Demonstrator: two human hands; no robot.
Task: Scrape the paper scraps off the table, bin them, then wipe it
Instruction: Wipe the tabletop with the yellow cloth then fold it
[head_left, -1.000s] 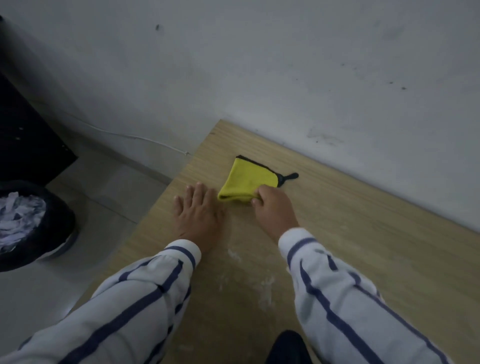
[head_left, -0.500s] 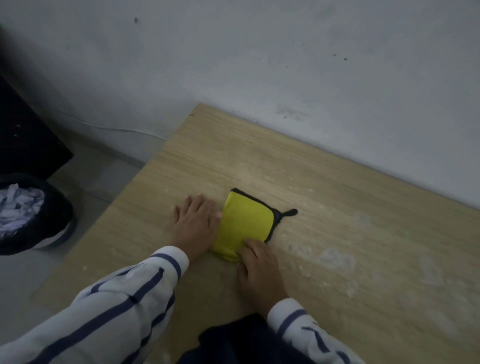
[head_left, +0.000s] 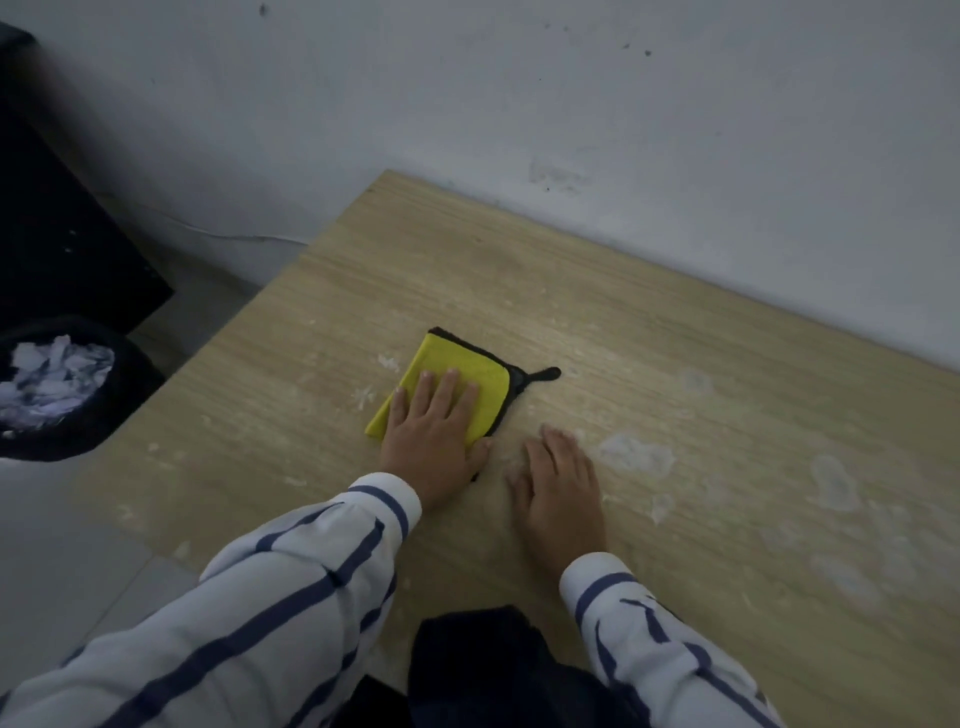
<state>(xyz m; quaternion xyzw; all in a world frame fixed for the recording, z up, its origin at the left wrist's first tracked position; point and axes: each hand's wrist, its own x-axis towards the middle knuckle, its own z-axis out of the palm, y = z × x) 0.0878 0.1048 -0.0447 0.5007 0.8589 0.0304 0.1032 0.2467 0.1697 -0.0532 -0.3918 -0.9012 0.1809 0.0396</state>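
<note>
A folded yellow cloth (head_left: 488, 387) with a black edge and loop lies on the wooden table (head_left: 649, 332). My left hand (head_left: 434, 436) lies flat on top of it, fingers straight, pressing it down. My right hand (head_left: 558, 488) rests flat on the bare wood just right of the cloth, apart from it. Pale whitish smears (head_left: 636, 452) mark the tabletop to the right and near the cloth. A black bin (head_left: 78, 415) on the floor at the left holds torn paper scraps (head_left: 52, 382).
The table's far edge meets a white wall (head_left: 571, 104). A dark cabinet (head_left: 57, 228) stands at the far left behind the bin, with a thin cable along the wall's foot. Grey floor tiles (head_left: 67, 545) lie left of the table. Dark fabric shows at the bottom edge.
My left hand has moved from beside the cloth onto its top. My right hand has come off the cloth and now lies on the wood to its right.
</note>
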